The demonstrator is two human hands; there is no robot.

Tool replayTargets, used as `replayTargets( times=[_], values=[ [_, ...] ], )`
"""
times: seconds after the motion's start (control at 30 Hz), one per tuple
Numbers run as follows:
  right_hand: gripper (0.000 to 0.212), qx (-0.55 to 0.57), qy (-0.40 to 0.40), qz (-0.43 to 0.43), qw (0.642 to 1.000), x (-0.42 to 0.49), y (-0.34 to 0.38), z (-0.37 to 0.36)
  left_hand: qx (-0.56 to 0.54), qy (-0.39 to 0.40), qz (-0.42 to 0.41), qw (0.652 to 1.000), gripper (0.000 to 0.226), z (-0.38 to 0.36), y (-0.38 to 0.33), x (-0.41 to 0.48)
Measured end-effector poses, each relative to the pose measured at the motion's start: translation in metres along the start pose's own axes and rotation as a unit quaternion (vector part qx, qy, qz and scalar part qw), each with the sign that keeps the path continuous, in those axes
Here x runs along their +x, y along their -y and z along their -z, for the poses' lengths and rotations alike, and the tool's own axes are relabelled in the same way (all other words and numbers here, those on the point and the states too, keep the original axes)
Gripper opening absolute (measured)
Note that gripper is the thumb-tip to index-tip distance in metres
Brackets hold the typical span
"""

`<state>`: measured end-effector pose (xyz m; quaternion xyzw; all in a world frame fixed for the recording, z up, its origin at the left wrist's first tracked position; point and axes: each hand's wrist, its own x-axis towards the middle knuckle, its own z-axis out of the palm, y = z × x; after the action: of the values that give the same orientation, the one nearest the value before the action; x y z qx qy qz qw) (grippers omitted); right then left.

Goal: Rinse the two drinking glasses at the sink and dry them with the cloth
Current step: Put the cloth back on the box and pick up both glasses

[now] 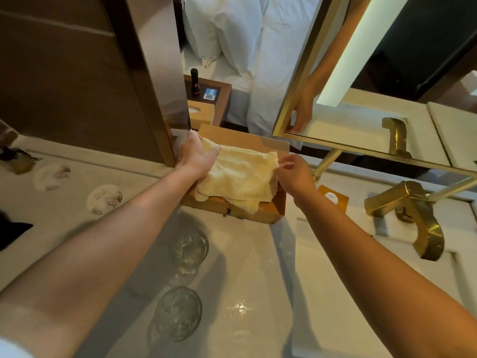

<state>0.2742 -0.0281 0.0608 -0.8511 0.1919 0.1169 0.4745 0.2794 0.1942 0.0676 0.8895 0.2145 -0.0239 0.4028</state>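
A folded cream cloth [240, 174] lies on a wooden box [268, 211] at the back of the marble counter. My left hand [195, 157] rests on the cloth's left side, fingers spread over it. My right hand [293, 174] pinches the cloth's right edge. Two clear drinking glasses stand on the counter in front of the box: one [189, 248] closer to the box, the other [178, 313] near the front edge. Both glasses stand apart from my hands.
A brass faucet [410, 215] stands at the right, over the sink edge [304, 280]. Round paper coasters [103, 198] lie on the counter [64, 215] at the left. A gold-framed mirror [361, 135] hangs behind. An orange packet [333, 198] sits beside the box.
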Motion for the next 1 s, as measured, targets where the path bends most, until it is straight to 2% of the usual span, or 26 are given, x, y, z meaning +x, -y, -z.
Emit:
replayTargets(
  times=[0.07, 0.2, 0.3, 0.43, 0.57, 0.63, 0.73, 0.8, 0.87, 1.0],
  values=[
    [0.04, -0.037, -0.038, 0.046, 0.997, -0.006, -0.005, 0.002, 0.026, -0.023, -0.041, 0.999, 0.05, 0.007, 0.002, -0.006],
    [0.039, -0.086, -0.086, 0.157, 0.98, -0.038, -0.006, 0.001, 0.018, 0.019, -0.062, 0.998, 0.042, 0.023, 0.008, -0.033],
    [0.033, -0.095, -0.028, 0.233, 0.967, -0.076, 0.0, -0.009, 0.021, 0.033, -0.098, 0.994, 0.038, 0.035, 0.011, -0.065],
    [0.024, -0.133, 0.046, 0.284, 0.948, -0.126, 0.002, -0.024, 0.038, 0.077, -0.144, 0.986, 0.033, 0.05, 0.018, -0.107],
    [0.017, -0.199, 0.127, 0.321, 0.917, -0.168, -0.011, -0.035, 0.144, 0.141, -0.185, 0.962, 0.032, 0.053, 0.034, -0.133],
    [0.024, -0.258, 0.207, 0.311, 0.891, -0.187, -0.018, -0.038, 0.21, 0.192, -0.18, 0.941, 0.049, 0.05, 0.044, -0.14],
    [0.055, -0.379, 0.301, 0.287, 0.827, -0.208, -0.03, -0.043, 0.29, 0.235, -0.16, 0.914, 0.083, 0.039, 0.059, -0.146],
    [0.076, -0.451, 0.327, 0.274, 0.784, -0.221, -0.038, -0.048, 0.325, 0.24, -0.149, 0.902, 0.094, 0.029, 0.068, -0.148],
    [0.09, -0.48, 0.319, 0.282, 0.767, -0.236, -0.046, -0.057, 0.343, 0.241, -0.147, 0.896, 0.093, 0.021, 0.075, -0.149],
    [0.092, -0.451, 0.276, 0.334, 0.781, -0.265, -0.063, -0.087, 0.322, 0.234, -0.143, 0.906, 0.069, 0.017, 0.083, -0.151]
  ],
)
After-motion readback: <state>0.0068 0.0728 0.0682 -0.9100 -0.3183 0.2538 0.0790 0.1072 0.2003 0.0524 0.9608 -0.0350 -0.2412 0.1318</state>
